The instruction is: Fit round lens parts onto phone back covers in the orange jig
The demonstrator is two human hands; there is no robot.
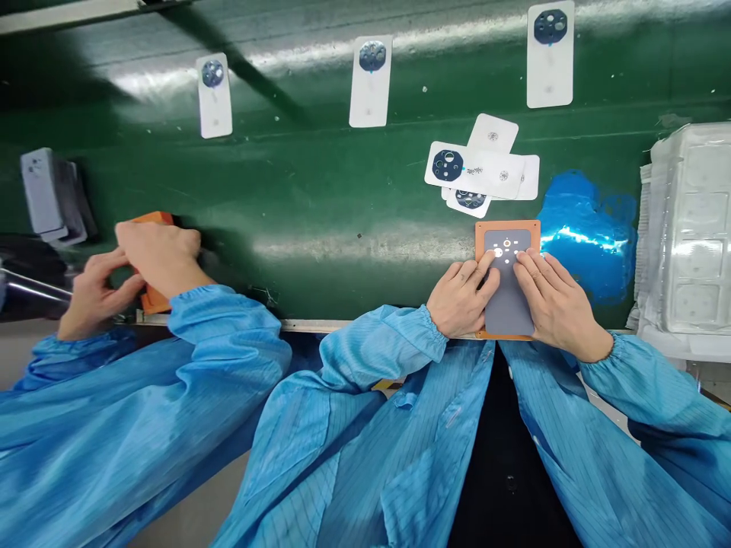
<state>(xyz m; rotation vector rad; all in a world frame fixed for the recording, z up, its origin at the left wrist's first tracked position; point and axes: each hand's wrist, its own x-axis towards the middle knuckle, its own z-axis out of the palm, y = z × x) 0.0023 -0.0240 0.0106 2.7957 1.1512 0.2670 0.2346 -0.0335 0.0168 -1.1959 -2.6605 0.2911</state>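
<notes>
A dark grey phone back cover [505, 297] with several small cutouts near its top lies in an orange fixture [480, 228] at the bench's front edge. My left hand [464, 298] rests on the left side of the cover, its index finger stretched to the cutouts and its thumb apart, lower down. From the right, my right hand [558, 301] lies nearly flat, with its fingertips on the cover beside the cutouts. Neither hand is visibly gripping anything. Just beyond the fixture are several overlapping white phone-shaped sheets [485, 171] with dark camera-area patches.
Crumpled blue film [588, 236] lies right of the fixture. Clear plastic trays [700, 236] are stacked at the far right. Three white sheets, one in the middle [368, 95], lie along the back. At left, a co-worker's hands [157, 255] work over another orange fixture [153, 298], near stacked grey covers [43, 194].
</notes>
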